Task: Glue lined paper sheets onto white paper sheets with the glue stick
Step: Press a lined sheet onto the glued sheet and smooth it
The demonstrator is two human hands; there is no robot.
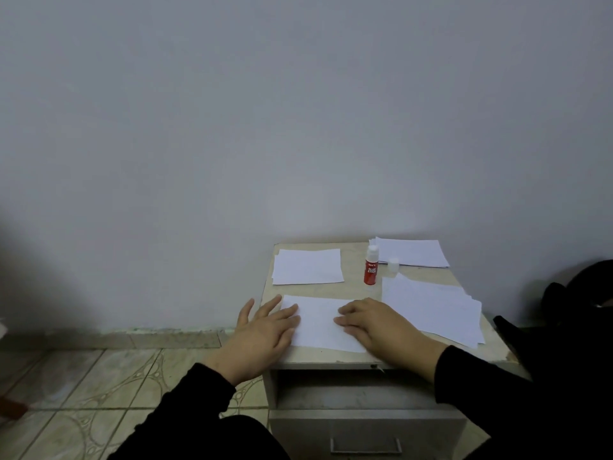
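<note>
A white paper sheet point(320, 322) lies at the front of the small table point(361, 287). My left hand point(265, 330) rests flat on its left edge with fingers spread. My right hand point(374, 322) presses flat on its right part, fingers pointing left. The red glue stick point(371, 265) stands upright and uncapped behind the sheet, and its white cap point(393, 264) sits just to its right. No lines show on any sheet from here.
A paper stack point(307, 267) lies at the back left of the table, another stack point(413, 252) at the back right, and a fanned pile point(434, 310) on the right. A drawer point(365, 429) is below. Dark objects point(570, 310) stand at the right. Tiled floor point(99, 393) lies to the left.
</note>
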